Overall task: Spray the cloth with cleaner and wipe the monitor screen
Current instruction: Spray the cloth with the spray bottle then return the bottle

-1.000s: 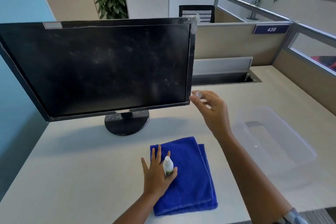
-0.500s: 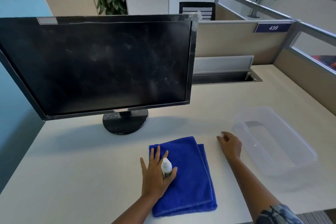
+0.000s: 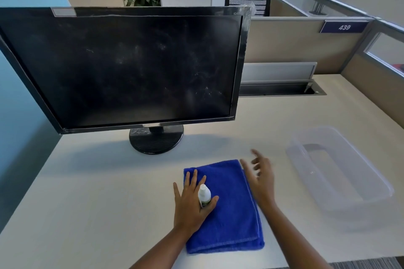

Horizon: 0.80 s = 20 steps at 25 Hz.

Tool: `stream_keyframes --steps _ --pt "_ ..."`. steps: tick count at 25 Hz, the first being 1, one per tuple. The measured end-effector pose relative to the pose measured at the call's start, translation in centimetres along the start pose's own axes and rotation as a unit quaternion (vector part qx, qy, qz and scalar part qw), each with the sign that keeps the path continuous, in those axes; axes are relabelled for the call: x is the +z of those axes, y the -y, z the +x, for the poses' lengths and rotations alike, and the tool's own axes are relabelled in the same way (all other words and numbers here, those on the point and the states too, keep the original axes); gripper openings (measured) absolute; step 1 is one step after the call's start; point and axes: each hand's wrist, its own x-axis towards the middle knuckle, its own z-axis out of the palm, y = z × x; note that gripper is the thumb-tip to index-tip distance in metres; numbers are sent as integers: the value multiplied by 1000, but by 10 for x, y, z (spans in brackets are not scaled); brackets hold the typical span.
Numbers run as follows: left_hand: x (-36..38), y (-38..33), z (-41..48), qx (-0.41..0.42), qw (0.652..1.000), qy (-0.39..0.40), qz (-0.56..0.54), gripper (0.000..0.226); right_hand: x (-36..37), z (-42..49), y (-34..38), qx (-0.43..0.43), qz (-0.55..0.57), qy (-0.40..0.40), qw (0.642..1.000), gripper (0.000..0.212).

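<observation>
A dusty, smeared black monitor screen point(image 3: 122, 67) stands on its round base at the back left of the desk. In front of it lies a folded blue cloth point(image 3: 234, 214). My left hand point(image 3: 188, 205) rests flat on the cloth's left part and pinches a small white spray bottle point(image 3: 204, 195) between thumb and forefinger, nozzle uncapped and upright. My right hand point(image 3: 261, 179) hovers over the cloth's right edge, fingers apart and blurred, with nothing seen in it.
A clear plastic container point(image 3: 294, 155) sits on the desk to the right of the cloth. Behind it an open cable slot point(image 3: 277, 89) runs along the partition, which carries a 439 sign point(image 3: 344, 27). The pale desk point(image 3: 98, 192) spreads to the left.
My right hand carried a small cap down from beside the monitor to the desk near the container, then swung left to the cloth's edge, no cap seen in it. My left hand stayed put.
</observation>
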Motion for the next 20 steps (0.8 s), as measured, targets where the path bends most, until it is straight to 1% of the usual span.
stream_keyframes --steps 1,2,3,4,5,7,9,10,11,13,14,15,19,20 --pt "0 2 0 -2 1000 10 9 81 8 -19 13 -33 40 110 993 52" --pt "1 5 0 1 999 29 36 80 17 -37 22 -59 47 221 972 54" --pt "1 7 1 4 995 50 81 78 26 -52 26 -88 27 301 949 55" --pt "2 8 1 7 990 66 126 75 35 -63 28 -107 11 339 935 52" --pt "2 9 2 6 987 75 141 71 42 -69 30 -99 13 341 935 45" --pt "1 9 2 12 993 78 89 72 46 -69 37 -28 82 313 946 26" --pt "-4 16 -1 57 994 87 41 87 42 -63 41 53 179 289 939 17" --pt "-9 23 -4 82 992 94 37 95 39 -59 41 107 234 280 925 17" --pt "-14 30 -7 102 989 97 40 102 36 -56 40 172 292 273 900 19" --pt "-24 43 -10 120 986 97 56 109 36 -52 42 317 391 260 824 19" --pt "-29 48 -9 120 986 96 58 109 37 -52 43 373 413 258 790 17" --pt "-33 51 -8 116 987 95 59 107 38 -52 44 417 419 258 764 19" --pt "-37 55 -1 71 990 69 103 86 44 -52 41 523 466 271 660 43" --pt "-35 55 0 56 989 65 122 81 45 -52 40 537 464 278 648 44"
